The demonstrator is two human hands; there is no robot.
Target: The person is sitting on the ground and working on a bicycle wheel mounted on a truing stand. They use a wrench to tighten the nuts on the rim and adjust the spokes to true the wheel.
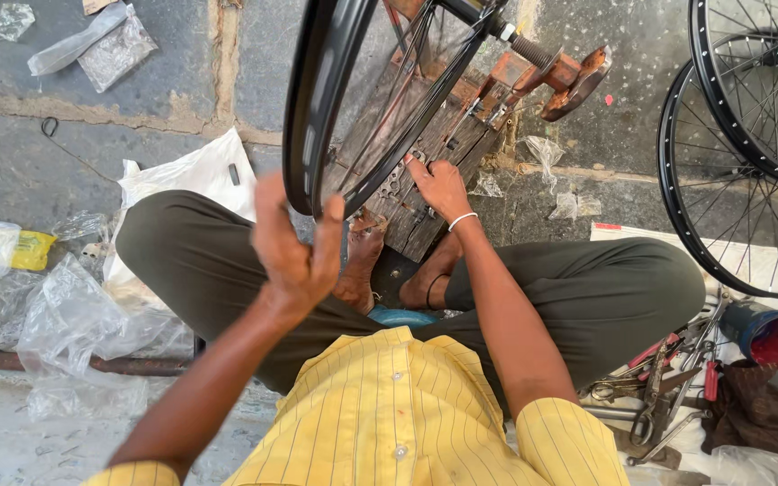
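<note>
Nearest the camera, a yellow striped shirt fills the lower middle, with the person sitting cross-legged in olive trousers on the stone floor.

At the right edge, beside the knee, a blue container lies on its side with its mouth toward the camera; its inside shows red, and whether anything lies in it cannot be told. Just beside it, loose metal tools with red grips sit in a heap, next to a brown cloth.

On the left, crumpled clear plastic bags lie against a white bag, and a yellow packet rests near the left edge.

Between the knees, the left hand is raised, fingers spread loosely and upright, thumb resting against the black wheel rim; it touches the rim rather than gripping it. The rim stands upright on edge, straight ahead of the person, reaching to the top of the view.

Just past it, the right hand, a white bangle at the wrist, lies palm down with fingers loosely curled on a worn wooden block studded with small metal parts; whether it pinches one cannot be told. The 2 hands are apart.

Beyond the block, a rusty metal fitting carries the wheel's axle. Farther right, 2 more spoked wheels lean together.
</note>
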